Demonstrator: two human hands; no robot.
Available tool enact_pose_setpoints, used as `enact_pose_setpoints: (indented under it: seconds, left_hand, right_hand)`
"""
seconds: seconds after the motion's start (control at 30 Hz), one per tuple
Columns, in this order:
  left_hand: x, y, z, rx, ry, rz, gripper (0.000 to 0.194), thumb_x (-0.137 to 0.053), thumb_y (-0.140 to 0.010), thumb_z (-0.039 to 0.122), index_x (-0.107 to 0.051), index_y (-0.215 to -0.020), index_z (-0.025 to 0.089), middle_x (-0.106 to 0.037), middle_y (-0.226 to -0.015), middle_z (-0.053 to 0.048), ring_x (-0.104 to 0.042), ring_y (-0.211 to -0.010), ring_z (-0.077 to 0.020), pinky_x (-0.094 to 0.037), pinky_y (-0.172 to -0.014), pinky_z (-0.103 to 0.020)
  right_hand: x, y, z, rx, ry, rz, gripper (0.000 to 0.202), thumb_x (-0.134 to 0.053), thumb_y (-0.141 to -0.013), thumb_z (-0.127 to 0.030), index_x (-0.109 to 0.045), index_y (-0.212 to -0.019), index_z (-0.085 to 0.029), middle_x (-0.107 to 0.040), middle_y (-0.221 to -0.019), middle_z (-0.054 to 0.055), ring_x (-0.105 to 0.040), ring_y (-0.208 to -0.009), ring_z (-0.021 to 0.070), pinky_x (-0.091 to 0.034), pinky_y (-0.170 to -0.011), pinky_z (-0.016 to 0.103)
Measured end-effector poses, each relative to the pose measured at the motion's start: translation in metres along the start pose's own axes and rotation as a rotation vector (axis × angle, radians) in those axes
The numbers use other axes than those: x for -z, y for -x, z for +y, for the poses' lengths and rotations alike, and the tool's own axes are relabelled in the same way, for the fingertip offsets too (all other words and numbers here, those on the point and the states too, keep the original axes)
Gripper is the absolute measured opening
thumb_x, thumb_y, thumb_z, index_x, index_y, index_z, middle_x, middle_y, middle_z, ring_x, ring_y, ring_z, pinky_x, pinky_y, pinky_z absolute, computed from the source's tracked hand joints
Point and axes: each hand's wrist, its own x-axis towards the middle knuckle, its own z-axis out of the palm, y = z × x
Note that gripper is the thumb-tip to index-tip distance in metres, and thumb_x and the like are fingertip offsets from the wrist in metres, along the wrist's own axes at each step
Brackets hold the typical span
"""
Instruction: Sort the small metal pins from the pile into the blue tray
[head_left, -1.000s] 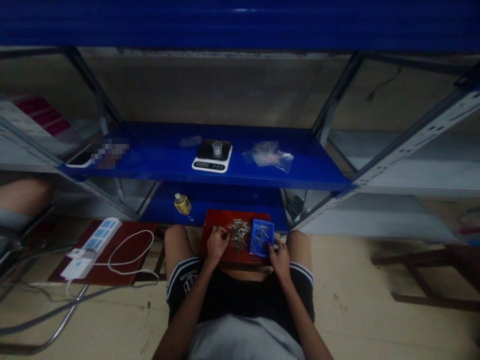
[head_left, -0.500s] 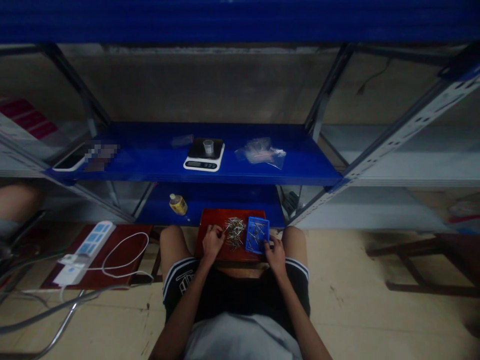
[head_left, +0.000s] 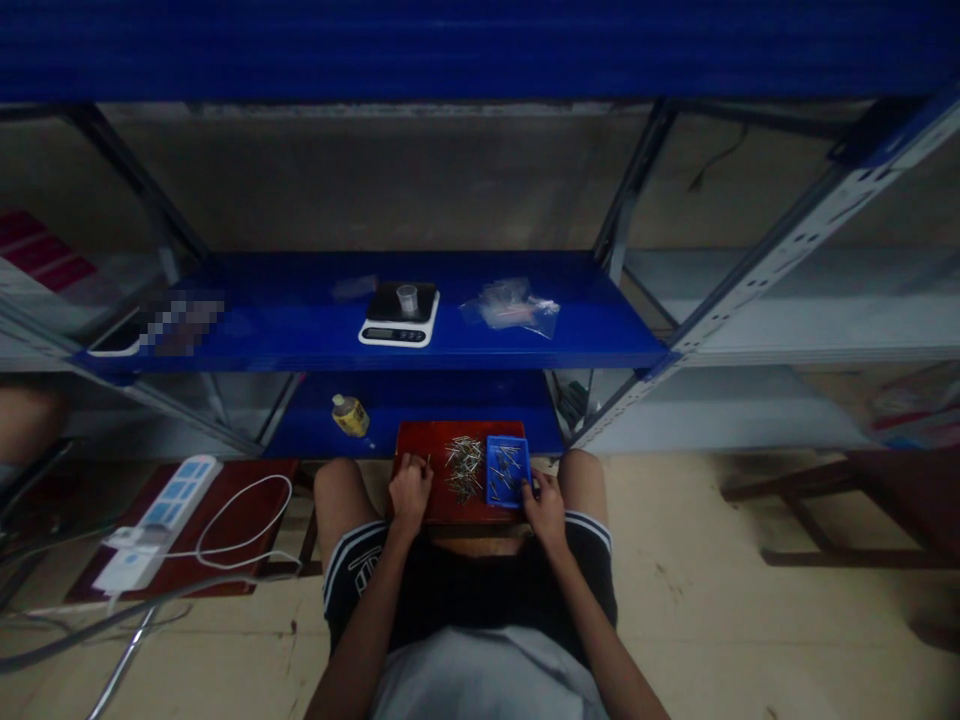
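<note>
Here, two hands work at a red board (head_left: 420, 445) of small metal pins (head_left: 463, 468), below a blue shelf (head_left: 300, 335).
A scale (head_left: 400, 315) and plastic bags (head_left: 511, 306) sit on the shelf above; a power strip (head_left: 178, 490) lies to the left. The left hand (head_left: 409, 494) rests curled on the board, apparently pinching one pin. The right hand (head_left: 544, 507) touches the blue tray (head_left: 508, 472) beside the pile; its grip cannot be told.

We see a red-brown board (head_left: 420, 445) carrying a heap of silvery nails (head_left: 463, 468) and a bright blue tray (head_left: 507, 470). Our shorts (head_left: 360, 580) are black with white stripes and white lettering. The shelf (head_left: 300, 340) above is deep blue, the scale (head_left: 399, 314) white with a black top, and the bottle (head_left: 349, 415) below is yellow.
</note>
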Motion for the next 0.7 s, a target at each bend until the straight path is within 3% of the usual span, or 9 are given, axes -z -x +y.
enact_pose_setpoints:
  seconds: [0.17,0.3,0.43,0.5,0.6,0.7]
  left_hand:
    - [0.008,0.003,0.005,-0.048,0.148,0.125,0.016,-0.054,-0.1,0.026,-0.067,-0.094,0.021,-0.065,-0.105,-0.005,-0.066,-0.085,-0.0158,-0.045,-0.072,-0.025]
    - [0.016,0.021,0.043,-0.245,0.391,0.271,0.02,-0.052,-0.103,0.035,-0.066,-0.097,0.023,-0.065,-0.098,-0.003,-0.065,-0.084,-0.0144,-0.049,-0.08,-0.024]
    - [0.008,0.039,0.093,-0.516,0.469,0.176,0.022,-0.05,-0.104,0.037,-0.069,-0.106,0.026,-0.068,-0.107,-0.005,-0.068,-0.098,-0.0164,-0.053,-0.092,-0.027]
    - [0.002,0.043,0.104,-0.606,0.45,0.12,0.023,-0.05,-0.104,0.037,-0.069,-0.114,0.027,-0.069,-0.114,-0.005,-0.068,-0.108,-0.0177,-0.053,-0.099,-0.029]
    - [-0.004,0.04,0.086,-0.58,0.433,0.108,0.027,-0.048,-0.105,0.034,-0.068,-0.122,0.029,-0.069,-0.12,-0.004,-0.067,-0.113,-0.0171,-0.052,-0.102,-0.029]
    - [-0.001,0.028,0.039,-0.379,0.396,0.136,0.024,-0.049,-0.103,0.029,-0.069,-0.116,0.027,-0.07,-0.115,-0.004,-0.068,-0.107,-0.0167,-0.052,-0.097,-0.028]
  right_hand:
    - [0.0,0.001,-0.001,-0.006,-0.005,0.01,0.046,-0.047,-0.095,-0.041,-0.069,-0.127,-0.017,-0.067,-0.118,0.016,-0.068,-0.098,0.0274,-0.055,-0.093,0.041]
    - [-0.001,0.001,-0.001,-0.025,-0.021,0.017,0.042,-0.049,-0.094,-0.04,-0.07,-0.124,-0.019,-0.067,-0.118,0.014,-0.067,-0.105,0.0282,-0.054,-0.096,0.041]
    - [0.0,0.0,-0.001,-0.022,-0.015,0.008,0.043,-0.048,-0.094,-0.041,-0.069,-0.124,-0.018,-0.066,-0.118,0.016,-0.067,-0.105,0.0285,-0.054,-0.096,0.041]
    - [0.001,0.0,0.0,-0.02,-0.025,0.001,0.044,-0.048,-0.094,-0.042,-0.069,-0.124,-0.017,-0.067,-0.118,0.016,-0.067,-0.104,0.0278,-0.054,-0.097,0.041]
    - [0.002,0.001,0.001,-0.025,-0.064,-0.002,0.044,-0.048,-0.094,-0.044,-0.069,-0.123,-0.018,-0.066,-0.117,0.014,-0.068,-0.1,0.0259,-0.055,-0.094,0.039]
    - [0.001,0.001,0.003,-0.041,-0.082,0.0,0.042,-0.049,-0.094,-0.045,-0.07,-0.121,-0.019,-0.066,-0.116,0.013,-0.068,-0.095,0.025,-0.056,-0.088,0.038]
